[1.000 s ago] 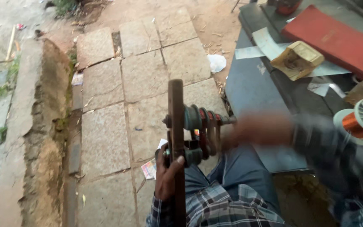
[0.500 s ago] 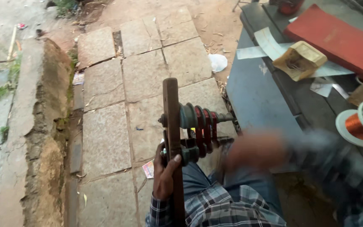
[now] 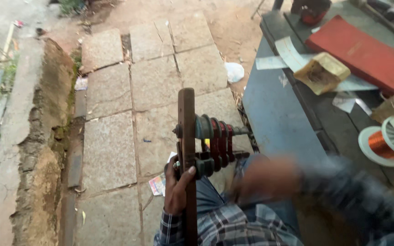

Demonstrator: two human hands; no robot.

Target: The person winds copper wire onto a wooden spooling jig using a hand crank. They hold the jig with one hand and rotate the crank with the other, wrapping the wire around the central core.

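My left hand (image 3: 178, 187) grips an upright brown wooden board (image 3: 188, 136) that carries a coil winding device (image 3: 215, 143) with grey and red stepped formers on a shaft. My right hand (image 3: 265, 178) is a blur just right of the formers, at the end of the shaft, and what it holds cannot be told. A spool of copper wire (image 3: 384, 145) with white flanges lies on the dark workbench (image 3: 279, 109) to my right. My jeans and checked shirt sleeves fill the lower part of the view.
On the bench lie a red flat case (image 3: 365, 50), a yellowish open box (image 3: 322, 73) and paper strips. Stone paving slabs (image 3: 156, 82) spread to the left, with a crumbling earth kerb (image 3: 42, 150) beyond. A white crumpled bag (image 3: 234, 72) lies on the ground.
My right hand has swung down and to the left from beside the shaft, staying blurred. The board and my left hand have barely shifted.
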